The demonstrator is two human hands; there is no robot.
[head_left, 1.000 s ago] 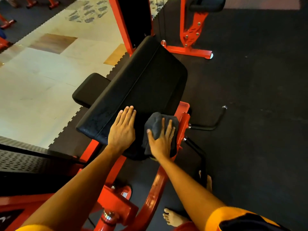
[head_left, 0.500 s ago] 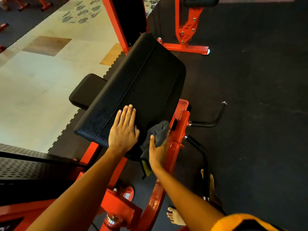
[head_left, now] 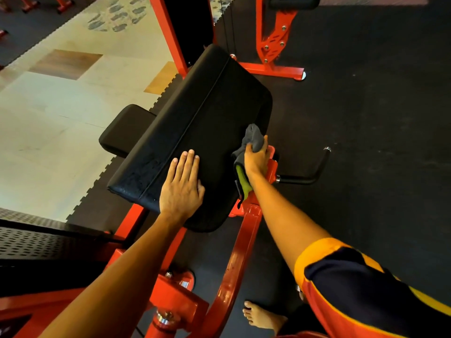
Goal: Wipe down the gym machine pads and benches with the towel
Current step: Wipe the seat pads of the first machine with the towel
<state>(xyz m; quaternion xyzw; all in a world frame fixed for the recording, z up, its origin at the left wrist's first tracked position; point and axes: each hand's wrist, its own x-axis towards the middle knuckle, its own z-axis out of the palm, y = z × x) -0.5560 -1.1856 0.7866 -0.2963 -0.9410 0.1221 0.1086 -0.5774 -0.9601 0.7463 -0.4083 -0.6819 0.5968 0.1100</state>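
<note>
The large black pad [head_left: 207,132] sits tilted on the red machine frame [head_left: 240,242]. The left hand [head_left: 181,186] lies flat on the near part of the pad, fingers straight and close together. The right hand [head_left: 256,159] grips the grey towel [head_left: 253,139] at the pad's right edge, fingers curled around the cloth. A yellow-green fold of the towel hangs below the wrist. A black handle [head_left: 307,175] projects to the right.
</note>
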